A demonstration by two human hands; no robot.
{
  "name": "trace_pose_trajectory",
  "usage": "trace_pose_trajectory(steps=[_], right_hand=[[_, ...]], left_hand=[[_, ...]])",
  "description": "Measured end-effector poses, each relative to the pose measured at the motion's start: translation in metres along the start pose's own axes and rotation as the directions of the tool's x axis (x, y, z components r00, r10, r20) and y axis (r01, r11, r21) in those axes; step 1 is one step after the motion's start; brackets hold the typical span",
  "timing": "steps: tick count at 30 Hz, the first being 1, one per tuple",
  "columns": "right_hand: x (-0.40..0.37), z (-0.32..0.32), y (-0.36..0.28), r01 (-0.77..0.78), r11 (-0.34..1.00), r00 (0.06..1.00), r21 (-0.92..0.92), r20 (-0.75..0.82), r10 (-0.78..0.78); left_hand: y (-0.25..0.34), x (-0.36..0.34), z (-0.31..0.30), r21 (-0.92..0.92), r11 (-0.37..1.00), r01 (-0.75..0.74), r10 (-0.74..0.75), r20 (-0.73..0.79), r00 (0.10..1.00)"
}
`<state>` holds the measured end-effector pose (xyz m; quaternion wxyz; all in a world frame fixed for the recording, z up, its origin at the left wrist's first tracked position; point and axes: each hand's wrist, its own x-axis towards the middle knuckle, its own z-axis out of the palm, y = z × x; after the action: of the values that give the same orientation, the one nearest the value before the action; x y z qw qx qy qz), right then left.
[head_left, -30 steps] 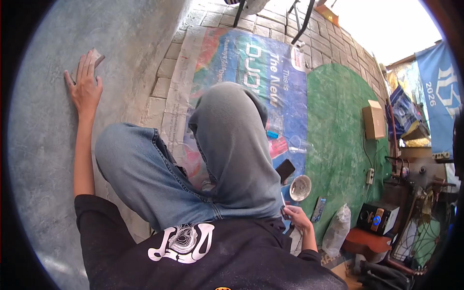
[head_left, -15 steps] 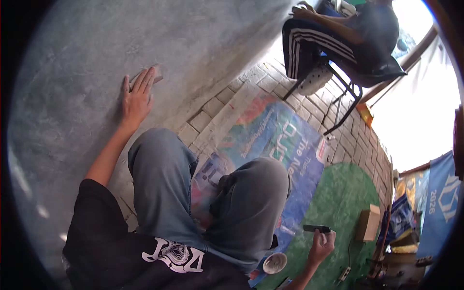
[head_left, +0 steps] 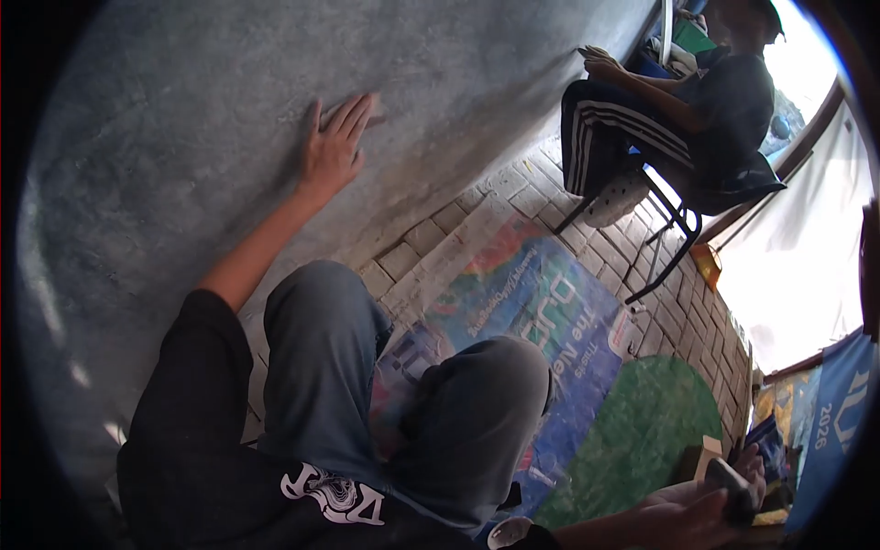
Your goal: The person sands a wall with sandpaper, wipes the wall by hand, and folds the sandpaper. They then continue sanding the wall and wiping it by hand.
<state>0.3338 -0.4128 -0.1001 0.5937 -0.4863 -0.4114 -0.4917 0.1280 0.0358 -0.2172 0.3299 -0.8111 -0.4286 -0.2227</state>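
Note:
My left hand [head_left: 335,151] lies with fingers stretched against the grey wall [head_left: 211,119]. A thin flat brownish piece [head_left: 378,118] shows past its fingertips, pressed to the wall; most of it is hidden under the fingers. At the lower right, my right hand [head_left: 683,510] is wrapped round a dark, flat, bar-like thing [head_left: 731,490], blurred by motion. My bent knees in jeans stand between the two hands.
A person [head_left: 724,110] in striped trousers sits on a folding chair [head_left: 683,220] by the wall. A printed banner [head_left: 568,339] and a green sheet [head_left: 642,431] cover the paving bricks [head_left: 605,252]. A cardboard box [head_left: 708,456] and a round tub [head_left: 510,533] stand nearby.
My left hand has slid up and right along the wall with the thin piece. My right hand has moved right and lower with the dark bar. The view has shifted slightly.

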Motion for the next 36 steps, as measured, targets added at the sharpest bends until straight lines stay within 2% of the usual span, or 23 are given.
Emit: trace_pose_trajectory(steps=[1, 2, 3, 5, 6, 9, 14, 19, 22, 29, 34, 36], right_hand=[[0.001, 0.009, -0.006, 0.214, 0.976, 0.976, 0.032, 0.036, -0.216], [-0.002, 0.009, -0.013, 0.214, 0.976, 0.976, 0.042, 0.029, -0.215], [-0.007, 0.004, -0.02, 0.166, 0.984, 0.979, -0.071, 0.131, -0.156], [-0.008, 0.007, -0.021, 0.159, 0.98, 0.97, -0.119, 0.203, -0.133], [-0.009, 0.009, -0.021, 0.158, 0.977, 0.964, -0.143, 0.239, -0.121], [-0.009, 0.012, -0.022, 0.162, 0.979, 0.967, -0.127, 0.219, -0.132], [-0.011, 0.014, -0.025, 0.162, 0.977, 0.968, -0.138, 0.213, -0.13], [-0.013, 0.012, -0.025, 0.177, 0.971, 0.968, -0.158, 0.205, -0.143], [-0.012, 0.01, -0.023, 0.179, 0.969, 0.968, -0.168, 0.209, -0.143], [-0.014, 0.008, -0.019, 0.174, 0.969, 0.969, -0.175, 0.204, -0.137], [-0.012, 0.01, -0.022, 0.173, 0.971, 0.97, -0.163, 0.2, -0.139], [-0.013, 0.01, -0.024, 0.169, 0.972, 0.97, -0.162, 0.2, -0.135]], left_hand=[[-0.004, -0.017, -0.004, -0.016, 1.0, -0.007, 0.007, 0.018, 1.0], [-0.009, -0.035, -0.006, -0.032, 0.999, -0.013, 0.014, 0.036, 0.999], [-0.013, -0.053, -0.007, -0.022, 1.0, -0.007, 0.007, 0.035, 0.999], [-0.019, -0.078, -0.007, -0.068, 0.998, -0.002, 0.012, 0.139, 0.99], [-0.021, -0.08, -0.008, -0.063, 0.998, 0.003, 0.006, 0.141, 0.99], [-0.023, -0.079, -0.01, -0.083, 0.997, -0.007, 0.017, 0.12, 0.993], [-0.008, -0.01, -0.003, -0.077, 0.996, -0.052, 0.056, 0.047, 0.997], [0.003, 0.042, 0.004, 0.008, 0.997, -0.081, 0.081, 0.002, 0.997], [-0.001, 0.024, -0.003, -0.012, 0.999, -0.042, 0.042, 0.019, 0.999], [-0.038, -0.084, -0.022, -0.011, 0.999, 0.034, -0.033, 0.037, 0.999], [-0.043, -0.063, -0.042, -0.035, 0.998, 0.058, -0.054, 0.096, 0.994], [-0.04, -0.031, -0.043, -0.037, 0.999, 0.007, -0.006, 0.021, 1.0]])
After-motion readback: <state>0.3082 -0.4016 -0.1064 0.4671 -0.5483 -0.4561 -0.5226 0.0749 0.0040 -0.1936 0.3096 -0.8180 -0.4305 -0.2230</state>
